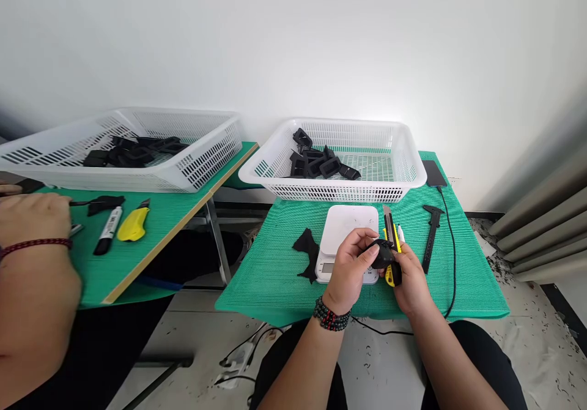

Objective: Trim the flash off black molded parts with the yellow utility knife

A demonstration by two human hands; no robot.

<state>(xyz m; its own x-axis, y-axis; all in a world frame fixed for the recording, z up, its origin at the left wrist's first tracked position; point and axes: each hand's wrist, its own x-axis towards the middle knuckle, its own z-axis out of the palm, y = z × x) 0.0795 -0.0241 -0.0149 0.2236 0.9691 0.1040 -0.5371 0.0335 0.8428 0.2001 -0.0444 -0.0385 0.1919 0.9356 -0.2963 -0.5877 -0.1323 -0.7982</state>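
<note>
My left hand (351,266) is closed on a small black molded part (381,254), with thumb and fingers gripping its left side. Close against its right side is my right hand (409,273), fingers curled around a yellow-and-black utility knife (396,238), and fingertips touching the part's edge. The knife's blade points away from me; the black part and fingers hide some of its handle. Under and behind my left hand stands a white digital scale (342,229). A black irregular sheet scrap (310,254) lies left of the scale.
A white basket (339,191) with several black frame-like parts (316,164) stands behind. Black calipers (431,238), a phone (433,173) and its cable (453,245) are at right. On the neighboring table, a co-worker's arm (34,275), marker (109,229), yellow cutter (134,223) and second basket (183,180) appear.
</note>
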